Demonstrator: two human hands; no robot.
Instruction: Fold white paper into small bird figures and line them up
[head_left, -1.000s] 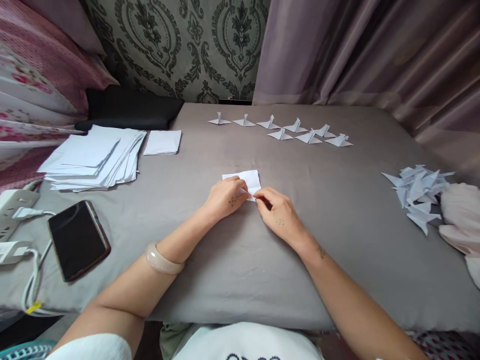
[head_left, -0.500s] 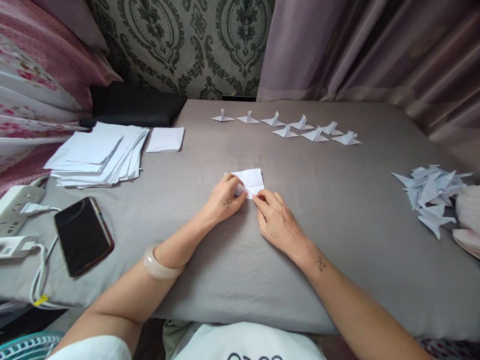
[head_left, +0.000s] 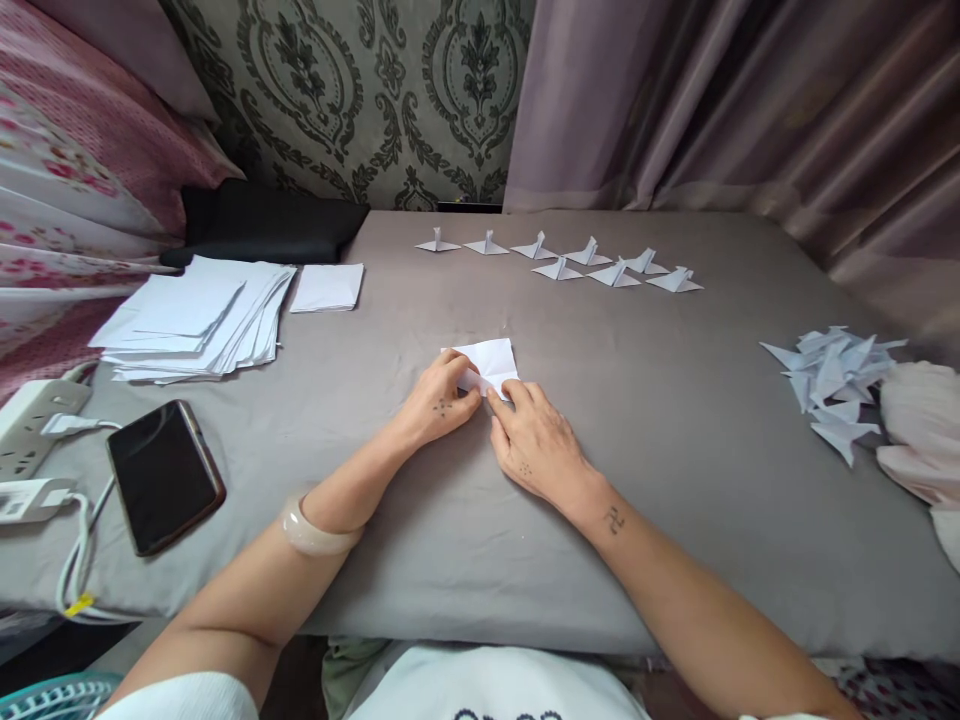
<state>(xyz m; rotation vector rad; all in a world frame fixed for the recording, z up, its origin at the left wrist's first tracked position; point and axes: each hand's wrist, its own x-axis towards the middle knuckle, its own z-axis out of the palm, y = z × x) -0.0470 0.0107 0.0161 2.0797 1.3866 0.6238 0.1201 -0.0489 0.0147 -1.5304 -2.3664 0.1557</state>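
Note:
A small sheet of white paper [head_left: 489,357] with crease lines lies on the grey cloth in front of me, its near edge partly folded up. My left hand [head_left: 444,395] is closed on the paper's left side, thumb at the near edge. At the near right edge, my right hand [head_left: 534,435] presses and pinches the paper between thumb and curled fingers. Both thumbs are close together, and the fingers hide part of the fold. Beyond the hands stand several folded paper birds [head_left: 616,274] in two rows.
To the left are a stack of loose white paper [head_left: 255,310], a smaller squared stack [head_left: 328,288], a phone [head_left: 166,477], a power strip [head_left: 34,425] and cables. A heap of folded paper birds [head_left: 840,375] lies on the right beside a pale cloth [head_left: 922,420].
My right hand has shifted slightly along the paper's near edge, its fingers covering a little more of the right corner. The whole view has turned slightly to the right.

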